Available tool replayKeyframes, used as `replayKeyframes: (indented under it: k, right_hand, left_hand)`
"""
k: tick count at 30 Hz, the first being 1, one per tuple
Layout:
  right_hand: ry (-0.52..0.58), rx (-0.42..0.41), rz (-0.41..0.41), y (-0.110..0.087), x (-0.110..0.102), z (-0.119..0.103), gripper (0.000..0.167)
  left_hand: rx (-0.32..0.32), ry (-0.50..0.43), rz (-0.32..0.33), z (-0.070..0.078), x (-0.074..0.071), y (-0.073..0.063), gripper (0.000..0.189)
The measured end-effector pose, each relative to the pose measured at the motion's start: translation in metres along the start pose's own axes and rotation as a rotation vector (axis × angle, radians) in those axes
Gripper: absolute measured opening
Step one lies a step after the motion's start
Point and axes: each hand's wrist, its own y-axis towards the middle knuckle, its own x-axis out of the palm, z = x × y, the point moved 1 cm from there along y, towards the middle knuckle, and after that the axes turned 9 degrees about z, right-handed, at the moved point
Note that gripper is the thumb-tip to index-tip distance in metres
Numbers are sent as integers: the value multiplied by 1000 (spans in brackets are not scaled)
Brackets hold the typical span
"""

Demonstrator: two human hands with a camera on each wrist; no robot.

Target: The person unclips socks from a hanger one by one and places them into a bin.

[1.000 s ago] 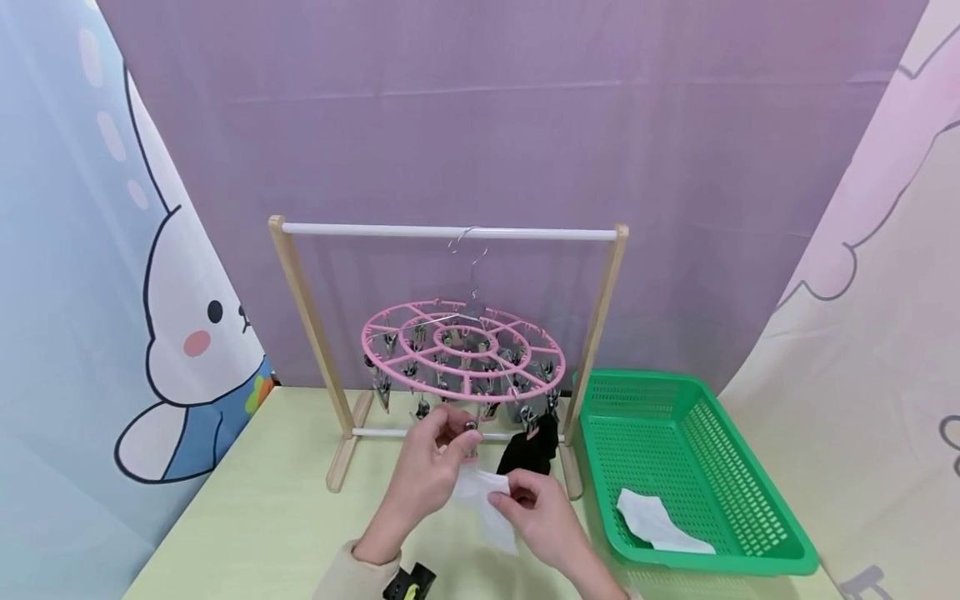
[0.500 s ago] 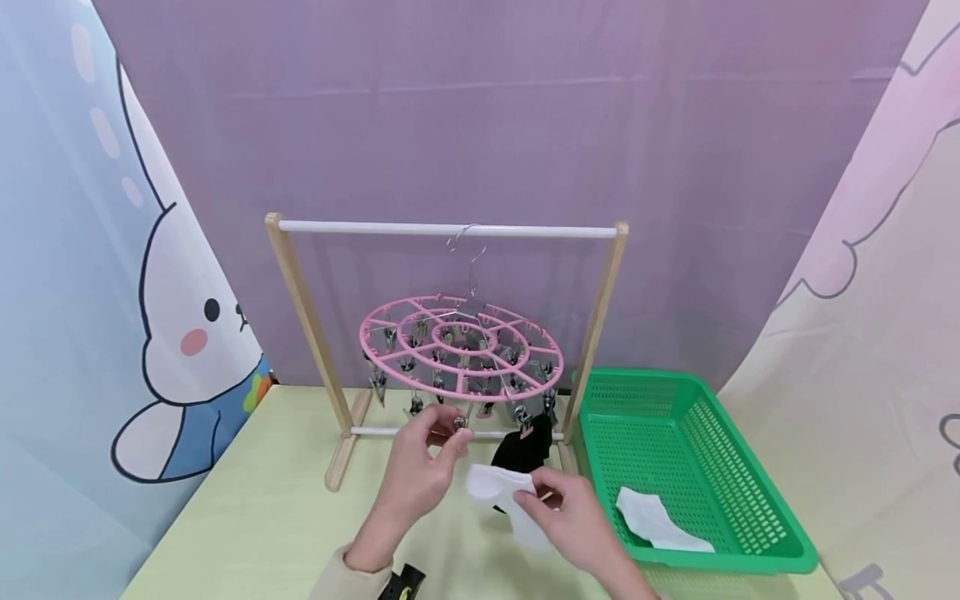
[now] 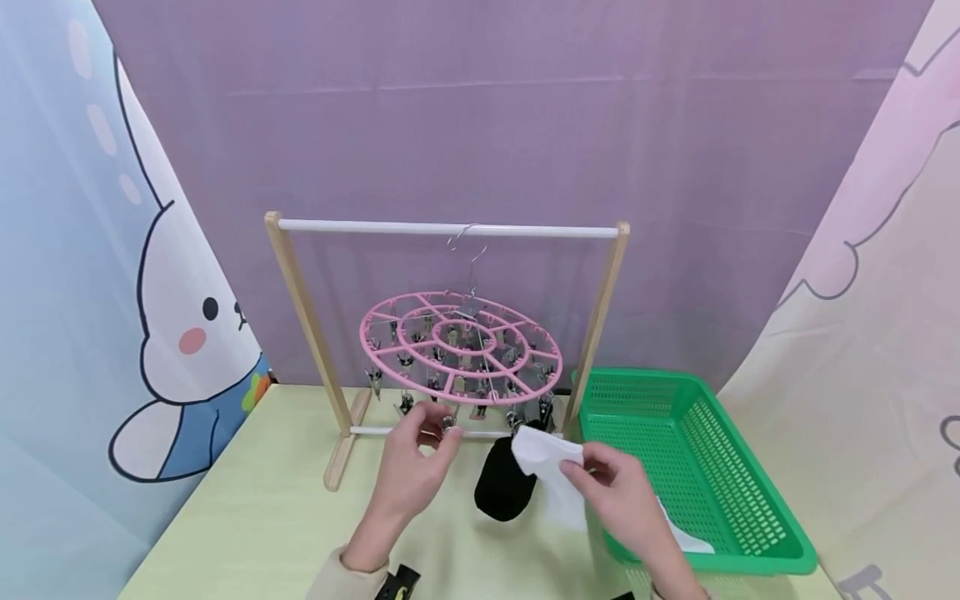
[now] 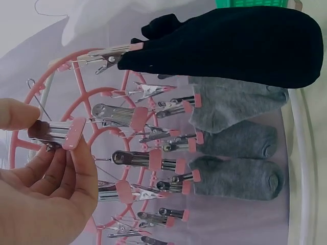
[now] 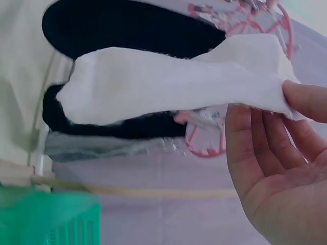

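Note:
My left hand (image 3: 415, 462) pinches a metal clip (image 4: 57, 135) with pink tips, which hangs at the front rim of the round pink clip hanger (image 3: 453, 396). Nothing sits between that clip's tips in the left wrist view. Out to the right, my right hand (image 3: 622, 496) pinches a white sock (image 3: 551, 467) by its cuff, between thumb and fingers. The sock's other end droops down. Behind it a black sock (image 3: 504, 483) hangs from a clip on the hanger. Several grey socks (image 4: 237, 176) hang from clips deeper in, seen clearly in the left wrist view.
A wooden stand with a white top bar (image 3: 375, 227) carries the hanger by its hook. At the right, a green basket (image 3: 750, 467) holds another white sock (image 3: 690, 540), partly behind my right hand. More loose clips (image 4: 135, 159) dangle around the hanger.
My right hand has carried the white sock right and slightly up, away from the left hand's clip. The left hand has shifted slightly left with the clip, and the hanger has turned a little.

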Motion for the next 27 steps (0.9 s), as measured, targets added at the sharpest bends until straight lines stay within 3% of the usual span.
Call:
replayKeyframes:
  k: [8,18,27]
  right_hand:
    - [-16,42,67,8,-24,-3,17]
    - [-78,-34,169,14,-51,3,24]
    - [-110,13,210,13,-72,11,22]
  left_hand:
    - [-56,0,25,-3,-3,3,20]
    - [-65,-7,50,-9,-8,7,21]
    - [-90,-8,71,-12,-12,9,24]
